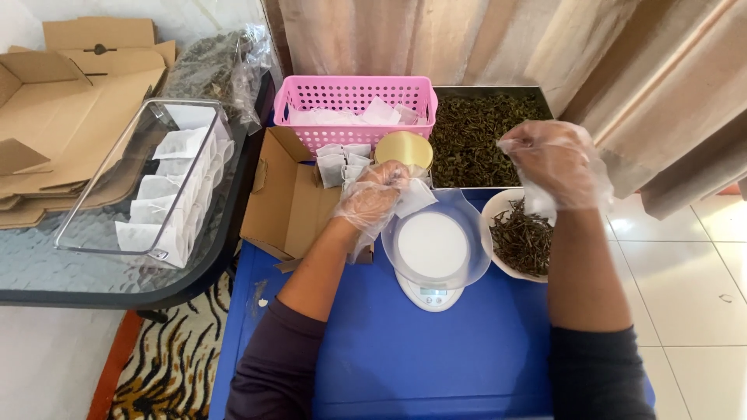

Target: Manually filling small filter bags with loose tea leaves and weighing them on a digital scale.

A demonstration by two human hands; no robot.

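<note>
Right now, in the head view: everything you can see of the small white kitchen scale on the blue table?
The small white kitchen scale has a round white top and a narrower front with a little grey display; digits unreadable. Plastic by the look. It sits flat on the blue table, a clear bowl or cover resting on it. The gloved left hand holds a white filter bag at its back edge; a white bowl of dried leaves stands beside it to the right.

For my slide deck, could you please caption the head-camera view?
Gloved left hand holds a small white bag above a scale; right hand hovers over a bowl of dried leaves.
</note>
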